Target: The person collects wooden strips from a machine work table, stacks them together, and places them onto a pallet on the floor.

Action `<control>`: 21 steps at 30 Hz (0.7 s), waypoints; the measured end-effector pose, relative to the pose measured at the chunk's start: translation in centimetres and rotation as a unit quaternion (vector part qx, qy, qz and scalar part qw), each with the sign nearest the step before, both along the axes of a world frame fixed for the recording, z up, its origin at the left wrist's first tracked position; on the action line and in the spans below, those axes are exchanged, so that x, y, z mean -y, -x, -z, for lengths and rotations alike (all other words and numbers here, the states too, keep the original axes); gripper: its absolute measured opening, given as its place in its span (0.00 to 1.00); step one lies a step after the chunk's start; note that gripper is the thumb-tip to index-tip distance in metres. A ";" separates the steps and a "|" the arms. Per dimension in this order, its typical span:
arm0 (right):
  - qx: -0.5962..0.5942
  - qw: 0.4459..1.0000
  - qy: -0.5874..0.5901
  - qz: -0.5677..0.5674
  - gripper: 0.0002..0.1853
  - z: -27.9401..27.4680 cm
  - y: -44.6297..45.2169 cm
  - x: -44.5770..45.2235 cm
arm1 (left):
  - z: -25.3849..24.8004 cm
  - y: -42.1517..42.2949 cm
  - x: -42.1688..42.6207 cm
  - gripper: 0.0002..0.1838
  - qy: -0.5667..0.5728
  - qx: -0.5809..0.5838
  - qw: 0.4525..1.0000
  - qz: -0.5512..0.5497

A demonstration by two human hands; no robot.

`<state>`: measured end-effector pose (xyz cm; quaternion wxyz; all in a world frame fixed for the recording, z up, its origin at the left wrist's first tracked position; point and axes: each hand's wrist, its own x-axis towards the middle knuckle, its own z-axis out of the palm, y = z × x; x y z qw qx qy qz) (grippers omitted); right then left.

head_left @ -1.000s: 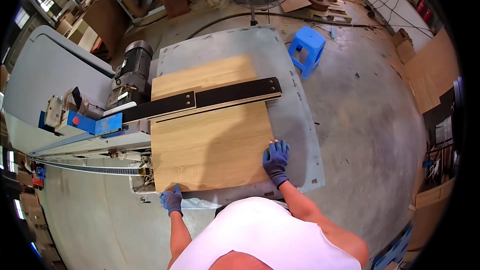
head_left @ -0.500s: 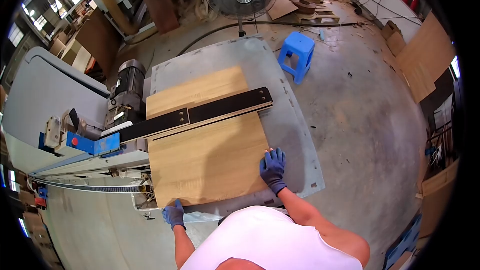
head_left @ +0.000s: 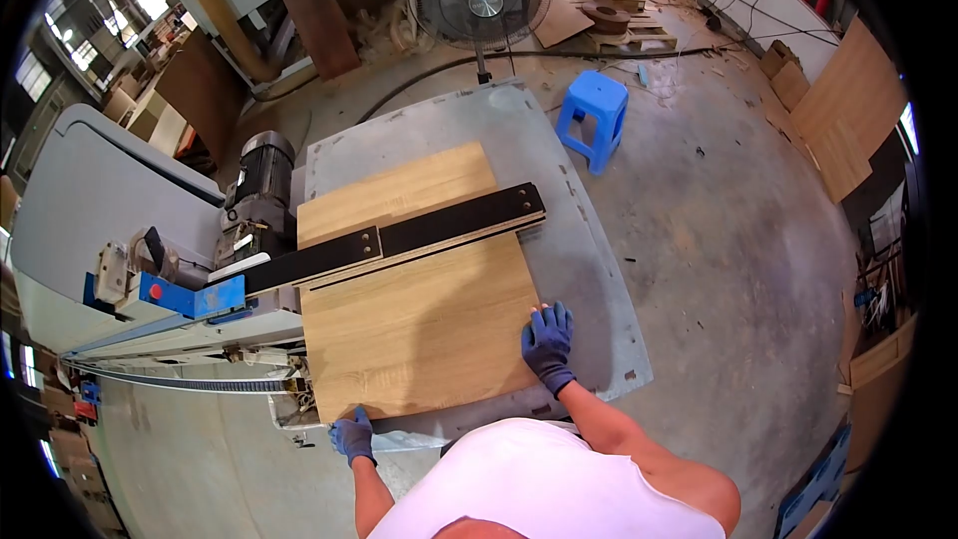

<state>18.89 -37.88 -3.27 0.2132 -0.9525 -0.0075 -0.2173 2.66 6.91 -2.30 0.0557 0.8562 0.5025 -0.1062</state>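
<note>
A light wood-grain board [head_left: 424, 339] lies flat on the grey machine table [head_left: 594, 309], passing under a long black guide bar [head_left: 459, 220]. At the board's near left corner is my left hand [head_left: 353, 436] in a blue-grey glove, its thumb on top and its fingers curled at the edge. My right hand [head_left: 548, 347], gloved the same way, rests against the right edge of the board. Its fingers are stretched forward, with bare fingertips showing.
A motor [head_left: 261, 180] and a blue bracket with a red button [head_left: 155, 291] sit on the machine at left. Beyond the table stands a fan [head_left: 485, 2]. A blue stool [head_left: 595, 110] is on the floor at right. Panels [head_left: 853, 100] lean at far right.
The camera view has tipped slightly, so the scene sits a little lower in the picture. Both hands keep their places on the board.
</note>
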 end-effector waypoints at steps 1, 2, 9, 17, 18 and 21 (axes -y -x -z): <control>-0.002 1.000 0.001 0.001 0.22 0.0 0.1 0.0 | -0.2 0.0 0.1 0.47 0.003 0.000 1.000 -0.001; -0.002 1.000 -0.001 0.001 0.22 -0.1 0.1 0.0 | -0.2 0.0 0.0 0.47 0.003 -0.002 1.000 0.000; 0.000 1.000 -0.002 0.002 0.22 0.0 0.1 0.0 | 0.2 0.0 0.2 0.46 -0.011 0.002 1.000 -0.011; 0.004 1.000 -0.005 -0.001 0.22 0.0 0.0 0.0 | -0.1 0.0 0.1 0.47 0.000 0.011 1.000 -0.003; 0.004 1.000 -0.005 0.000 0.22 0.0 0.1 0.0 | -0.1 0.0 0.0 0.48 -0.001 0.008 1.000 -0.002; -0.004 1.000 -0.008 0.000 0.22 0.0 0.2 0.0 | 0.3 0.3 0.5 0.42 -0.055 0.022 0.998 0.006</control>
